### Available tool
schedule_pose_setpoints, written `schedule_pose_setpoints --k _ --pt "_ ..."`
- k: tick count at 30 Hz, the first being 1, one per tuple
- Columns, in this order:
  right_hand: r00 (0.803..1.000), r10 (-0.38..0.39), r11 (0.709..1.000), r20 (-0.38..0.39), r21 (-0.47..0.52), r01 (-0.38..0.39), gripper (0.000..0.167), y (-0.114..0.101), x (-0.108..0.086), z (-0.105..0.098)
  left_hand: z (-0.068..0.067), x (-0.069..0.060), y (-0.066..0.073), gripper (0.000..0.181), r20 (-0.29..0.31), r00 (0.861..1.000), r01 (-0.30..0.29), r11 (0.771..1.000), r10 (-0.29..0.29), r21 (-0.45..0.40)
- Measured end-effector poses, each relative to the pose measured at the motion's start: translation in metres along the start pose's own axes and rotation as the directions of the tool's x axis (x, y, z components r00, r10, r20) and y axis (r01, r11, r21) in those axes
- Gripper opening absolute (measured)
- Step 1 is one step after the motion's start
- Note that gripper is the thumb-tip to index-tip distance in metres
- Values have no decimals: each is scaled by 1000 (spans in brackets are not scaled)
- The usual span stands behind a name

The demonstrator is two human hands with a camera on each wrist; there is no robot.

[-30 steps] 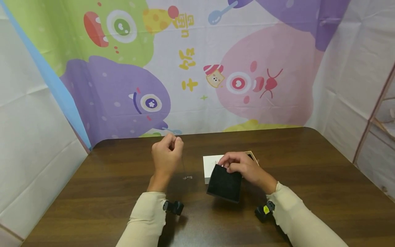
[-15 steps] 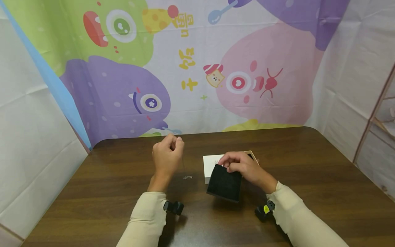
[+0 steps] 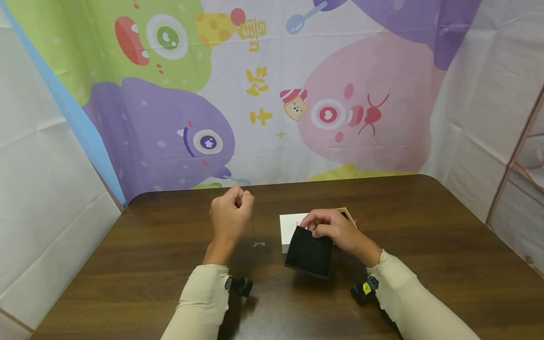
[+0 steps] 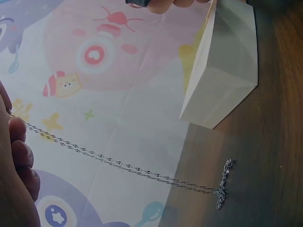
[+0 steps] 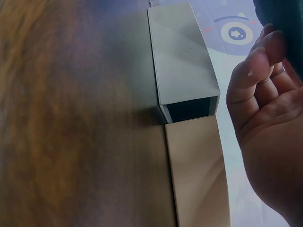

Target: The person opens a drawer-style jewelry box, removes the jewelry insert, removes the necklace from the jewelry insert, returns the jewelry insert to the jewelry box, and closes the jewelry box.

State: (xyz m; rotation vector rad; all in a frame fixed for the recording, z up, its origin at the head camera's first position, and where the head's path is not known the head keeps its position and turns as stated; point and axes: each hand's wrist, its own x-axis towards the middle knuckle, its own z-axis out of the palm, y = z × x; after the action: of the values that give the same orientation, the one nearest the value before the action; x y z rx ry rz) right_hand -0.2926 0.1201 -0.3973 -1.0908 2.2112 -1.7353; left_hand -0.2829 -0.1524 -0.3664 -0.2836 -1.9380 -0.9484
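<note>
My left hand pinches a thin silver chain between thumb and fingers, and the chain hangs down in two strands. Its lower end is bunched at the table surface; whether it touches is unclear. My right hand grips the top edge of a black square pad, tilted above the table. Behind the pad and right hand lies a white box, partly hidden. In the right wrist view a tan box part lies end to end with the white box, with a dark inside showing where they meet.
The brown wooden table reaches back to a cloth printed with cartoon figures. Pale cloth walls stand at both sides. Each wrist carries a small black camera.
</note>
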Motion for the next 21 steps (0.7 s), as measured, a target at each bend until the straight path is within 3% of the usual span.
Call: schedule_pose_setpoints --k 5,8,11,14,21 --pt "1000 1 1000 -3 -12 -1 28 -1 0 0 -2 1 3 32 62 993 102 995 -101 -20" --pt "1000 2 1000 -4 -18 -2 28 -1 -1 0 -4 2 5 33 120 975 192 981 -188 -23" --pt "1000 2 1000 -4 -24 -2 28 0 -1 0 -5 2 6 32 173 955 245 969 -243 5" --pt "1000 1 1000 -2 -25 -2 28 1 -1 0 -5 1 5 31 205 943 258 965 -261 44" --pt "1000 -2 1000 1 -22 2 28 1 0 0 -5 0 3 31 233 939 248 968 -252 49"
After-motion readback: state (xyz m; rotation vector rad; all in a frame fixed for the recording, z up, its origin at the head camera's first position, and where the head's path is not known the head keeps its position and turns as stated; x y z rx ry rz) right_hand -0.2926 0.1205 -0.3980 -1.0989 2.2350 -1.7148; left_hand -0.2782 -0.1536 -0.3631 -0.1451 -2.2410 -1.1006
